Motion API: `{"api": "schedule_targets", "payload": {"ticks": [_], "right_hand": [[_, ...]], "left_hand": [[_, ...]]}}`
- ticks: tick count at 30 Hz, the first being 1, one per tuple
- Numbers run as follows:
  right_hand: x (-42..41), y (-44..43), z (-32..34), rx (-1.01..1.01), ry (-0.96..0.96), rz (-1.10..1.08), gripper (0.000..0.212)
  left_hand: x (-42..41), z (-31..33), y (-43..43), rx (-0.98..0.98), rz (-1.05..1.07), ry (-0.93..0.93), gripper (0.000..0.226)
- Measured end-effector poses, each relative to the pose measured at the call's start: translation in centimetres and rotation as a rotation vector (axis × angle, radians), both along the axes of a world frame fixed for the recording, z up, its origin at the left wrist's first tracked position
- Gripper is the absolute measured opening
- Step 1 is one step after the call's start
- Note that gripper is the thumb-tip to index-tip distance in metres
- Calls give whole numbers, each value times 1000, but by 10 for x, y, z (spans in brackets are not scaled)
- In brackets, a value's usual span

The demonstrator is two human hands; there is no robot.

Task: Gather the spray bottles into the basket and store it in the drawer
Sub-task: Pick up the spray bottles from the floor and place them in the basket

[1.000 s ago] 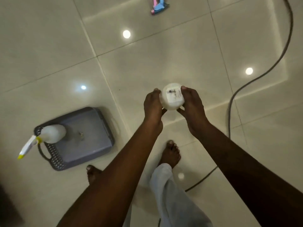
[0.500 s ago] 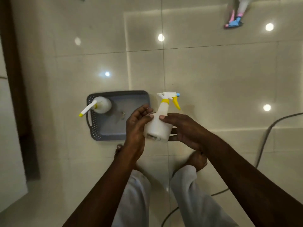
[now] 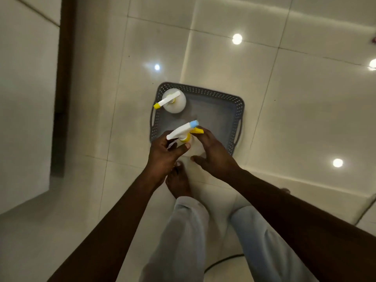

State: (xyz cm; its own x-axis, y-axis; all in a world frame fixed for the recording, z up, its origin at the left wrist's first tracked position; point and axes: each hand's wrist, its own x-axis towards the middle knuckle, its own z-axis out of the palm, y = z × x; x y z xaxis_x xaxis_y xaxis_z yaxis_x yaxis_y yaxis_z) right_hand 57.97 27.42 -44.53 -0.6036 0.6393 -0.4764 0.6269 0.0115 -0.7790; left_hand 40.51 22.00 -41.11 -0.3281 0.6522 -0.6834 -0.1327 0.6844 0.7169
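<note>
Swung over the basket (image 3: pixel 240 110) now, the spray bottle (image 3: pixel 184 133), left hand (image 3: pixel 162 154) and right hand (image 3: pixel 214 156) both curled round it; second bottle (image 3: pixel 174 101) stands inside.

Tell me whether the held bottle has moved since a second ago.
Yes. The bottle, once well right of the basket, is now over its near edge.

Glossy tile floor (image 3: pixel 284 119) w/ cable (image 3: pixel 223 258), maybe doorframe (image 3: pixel 65 78) left.
</note>
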Motion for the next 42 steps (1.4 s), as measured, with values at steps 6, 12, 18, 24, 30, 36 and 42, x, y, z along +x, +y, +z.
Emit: {"api": "schedule_targets", "payload": {"ticks": [6,12,18,24,30,36,42], "right_hand": [[-47,-6,-63,31,14,12,87],[-73,0,-100,60,-3,52,85],[-85,3,-117,72,-32,85,85],[-77,6,-106,33,-83,45,91],[-24,13,-28,-138,-357,3,69],[40,44,73,-196,-462,-61,49],[85,103,123,-106,-340,-263,39]], "left_hand": [[-35,-49,-9,114,-5,57,50],[-53,-83,-6,135,-21,127,52],[-61,-100,-6,78,-5,151,52],[-65,-98,-11,18,-68,222,59],[-68,-42,-25,-243,74,220,66],[-57,50,-26,-477,52,162,47],[-2,109,51,-347,-40,21,31]]}}
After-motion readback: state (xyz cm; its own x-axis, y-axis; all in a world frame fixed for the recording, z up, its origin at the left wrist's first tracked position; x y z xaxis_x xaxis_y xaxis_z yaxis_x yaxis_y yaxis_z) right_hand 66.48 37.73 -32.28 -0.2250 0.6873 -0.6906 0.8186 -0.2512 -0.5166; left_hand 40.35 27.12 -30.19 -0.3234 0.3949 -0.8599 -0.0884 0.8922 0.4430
